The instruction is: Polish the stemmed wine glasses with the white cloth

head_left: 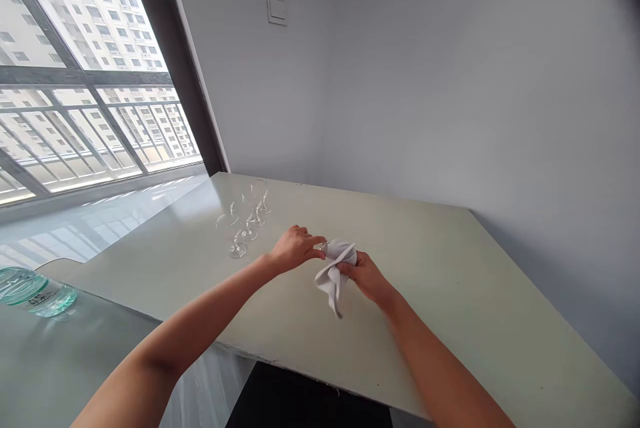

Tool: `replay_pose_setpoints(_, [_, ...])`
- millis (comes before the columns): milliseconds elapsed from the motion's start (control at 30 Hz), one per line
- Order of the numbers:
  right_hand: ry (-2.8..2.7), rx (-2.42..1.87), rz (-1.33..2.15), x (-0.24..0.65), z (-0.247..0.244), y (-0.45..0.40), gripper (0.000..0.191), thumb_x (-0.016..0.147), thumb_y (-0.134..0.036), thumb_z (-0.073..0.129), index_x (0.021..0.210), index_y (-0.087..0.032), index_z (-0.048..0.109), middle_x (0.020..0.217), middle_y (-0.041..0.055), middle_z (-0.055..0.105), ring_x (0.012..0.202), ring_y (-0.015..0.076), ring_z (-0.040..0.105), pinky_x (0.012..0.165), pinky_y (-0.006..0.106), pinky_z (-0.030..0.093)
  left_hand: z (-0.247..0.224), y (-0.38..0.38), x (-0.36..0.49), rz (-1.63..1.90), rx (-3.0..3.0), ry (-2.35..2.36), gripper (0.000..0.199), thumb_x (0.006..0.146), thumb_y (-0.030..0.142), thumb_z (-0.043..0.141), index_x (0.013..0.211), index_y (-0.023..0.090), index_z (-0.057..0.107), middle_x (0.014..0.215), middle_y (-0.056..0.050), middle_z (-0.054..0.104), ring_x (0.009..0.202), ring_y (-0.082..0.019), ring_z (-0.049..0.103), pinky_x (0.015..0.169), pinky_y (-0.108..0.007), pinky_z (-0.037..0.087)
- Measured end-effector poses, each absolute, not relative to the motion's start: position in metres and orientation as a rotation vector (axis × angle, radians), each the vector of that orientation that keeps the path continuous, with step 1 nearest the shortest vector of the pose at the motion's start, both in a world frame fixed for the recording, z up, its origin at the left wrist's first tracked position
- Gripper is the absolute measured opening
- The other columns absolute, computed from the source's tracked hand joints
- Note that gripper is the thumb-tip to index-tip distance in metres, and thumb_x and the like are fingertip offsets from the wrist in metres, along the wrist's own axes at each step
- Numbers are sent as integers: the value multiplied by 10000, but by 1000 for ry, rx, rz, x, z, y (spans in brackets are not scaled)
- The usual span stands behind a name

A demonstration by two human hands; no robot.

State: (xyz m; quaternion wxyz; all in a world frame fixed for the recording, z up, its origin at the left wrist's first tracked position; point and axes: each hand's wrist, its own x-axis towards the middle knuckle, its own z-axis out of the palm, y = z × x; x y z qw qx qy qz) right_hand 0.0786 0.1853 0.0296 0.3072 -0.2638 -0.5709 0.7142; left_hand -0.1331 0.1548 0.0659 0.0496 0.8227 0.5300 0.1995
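Near the middle of the table, my right hand (369, 276) is wrapped round a light grey cloth (334, 276), one end of which hangs down. To its left, my left hand (296, 249) pinches a small clear glass part at the cloth's left side, seemingly the stem or foot of a glass; the rest of that glass is hidden in the cloth. Several clear stemmed glasses stand in a row at the back left of the table, the nearest glass (237, 249) left of my left hand.
The pale table (425, 241) meets grey walls behind. A large clear greenish bottle (37, 293) lies on a lower surface at the far left. Below the table's front edge is a black object (305, 401). A window with railings is at the left.
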Motion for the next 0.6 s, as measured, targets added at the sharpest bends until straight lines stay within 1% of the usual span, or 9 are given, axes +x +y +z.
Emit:
replay_pose_setpoints(67, [-1760,-645,1860,83,36,184,201,612,-335,714,688,-161,649,651,-7,576,634,135,502,599,270,391,69,155,-143,465,2268,1466,437,800,553,405,989,225,624,615,-9,581,609,-141,526,594,-249,369])
replay_pose_setpoints(133, [-1848,-636,1839,84,38,184,203,606,-341,715,659,-155,653,642,-11,580,640,142,509,614,278,390,69,151,-146,341,2139,1359,465,841,533,316,921,208,639,606,-8,580,560,-124,517,561,-237,362])
replay_pose_setpoints(167, [-1806,-657,1843,83,37,184,214,610,-353,711,669,-154,658,646,-7,588,643,146,515,620,284,394,68,149,-145,331,2154,1369,462,856,508,296,912,203,638,616,-16,585,570,-128,521,585,-247,369])
replay_pose_setpoints(233, [-1588,-716,1880,78,32,184,246,627,-378,696,736,-160,667,686,10,608,658,152,531,629,296,408,65,144,-137,458,2317,1510,389,863,440,336,991,198,612,701,-49,611,672,-157,541,703,-297,374])
replay_pose_setpoints(300, [-1338,-743,1923,73,26,184,266,648,-395,678,802,-178,662,733,23,617,666,147,535,621,296,420,63,140,-127,620,2523,1654,343,845,365,407,1091,187,565,784,-88,619,794,-196,538,834,-367,317])
replay_pose_setpoints(367, [-1239,-728,1946,72,24,182,274,660,-397,669,843,-193,655,758,23,615,668,138,530,617,288,425,64,139,-122,654,2623,1702,331,832,340,435,1087,175,570,755,-97,612,810,-210,529,883,-400,264])
replay_pose_setpoints(467, [-1505,-692,1915,76,29,179,251,646,-366,687,803,-172,663,729,19,612,670,141,528,629,285,417,76,144,-128,583,2445,1649,322,796,442,477,951,207,633,598,-39,577,645,-164,513,789,-338,322])
replay_pose_setpoints(533, [-1753,-657,1887,79,33,178,216,632,-349,699,714,-153,662,678,13,605,656,148,528,624,288,407,87,147,-138,457,2201,1497,359,763,520,482,838,216,656,558,-10,563,550,-130,486,654,-270,353])
replay_pose_setpoints(600, [-1835,-623,1877,80,35,177,203,640,-348,691,659,-149,654,646,7,595,639,147,524,618,291,400,96,149,-145,317,1993,1347,417,765,557,440,740,202,657,559,-6,572,513,-114,483,548,-230,337])
